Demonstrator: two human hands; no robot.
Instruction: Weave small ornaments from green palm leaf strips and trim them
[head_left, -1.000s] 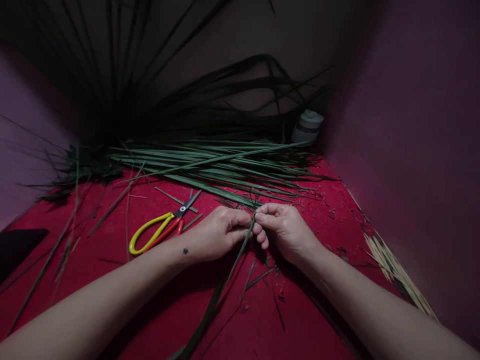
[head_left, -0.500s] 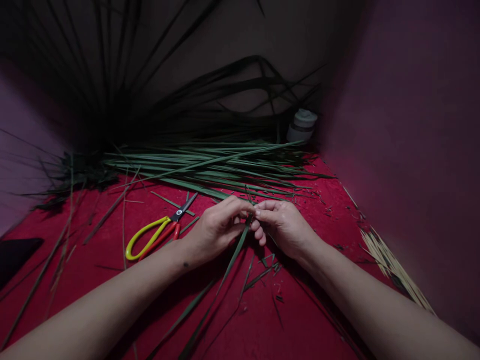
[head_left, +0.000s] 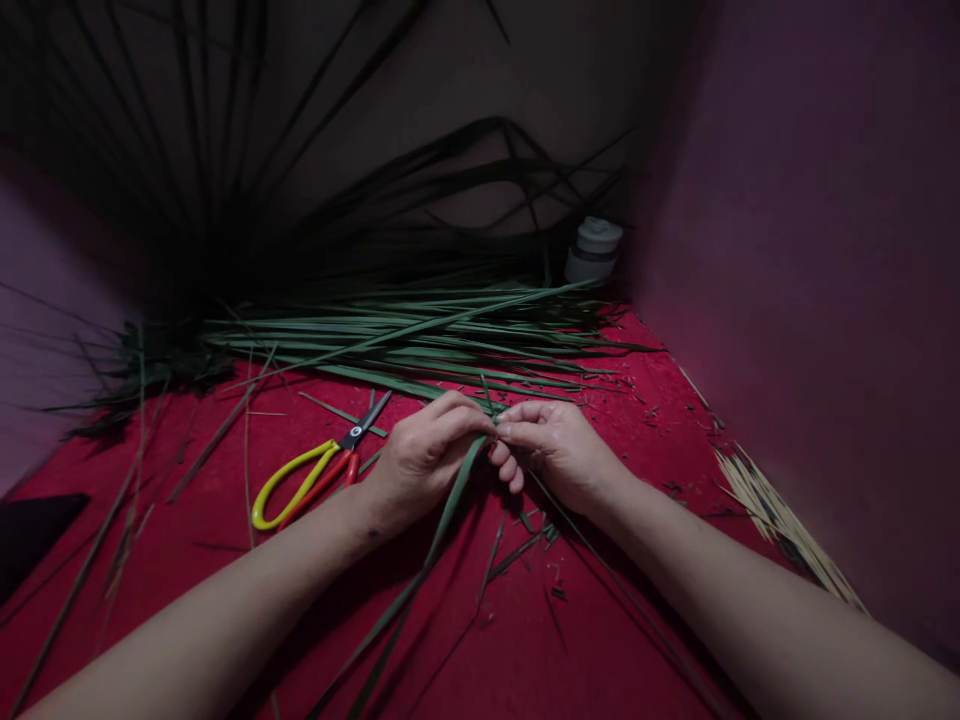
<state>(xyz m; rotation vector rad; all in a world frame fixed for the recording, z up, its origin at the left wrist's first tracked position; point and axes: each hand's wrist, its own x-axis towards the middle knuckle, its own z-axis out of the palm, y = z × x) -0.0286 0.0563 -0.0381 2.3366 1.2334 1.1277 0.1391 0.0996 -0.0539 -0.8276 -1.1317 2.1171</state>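
My left hand (head_left: 433, 448) and my right hand (head_left: 561, 440) meet at the middle, fingertips close together over the red surface. Both pinch long green leaf strips (head_left: 454, 500), which trail down from my left fingers toward the lower edge. A thin strand (head_left: 592, 548) runs from beneath my right hand to the lower right. Where the strips cross between my fingertips is mostly hidden. Left of my left hand lie scissors (head_left: 306, 484) with one yellow and one red handle, their blades apart.
Behind my hands lies a pile of long green leaves (head_left: 390, 335). A white lidded container (head_left: 594, 250) stands at the back right, by the wall. Thin pale sticks (head_left: 787, 525) lie along the right edge. Leaf scraps (head_left: 517, 555) and a dark object (head_left: 37, 530) are on the red surface.
My hands have shifted slightly left in the picture, along with the whole scene. The leaf strip below my left hand now bows further left, and a strand shows under my right hand.
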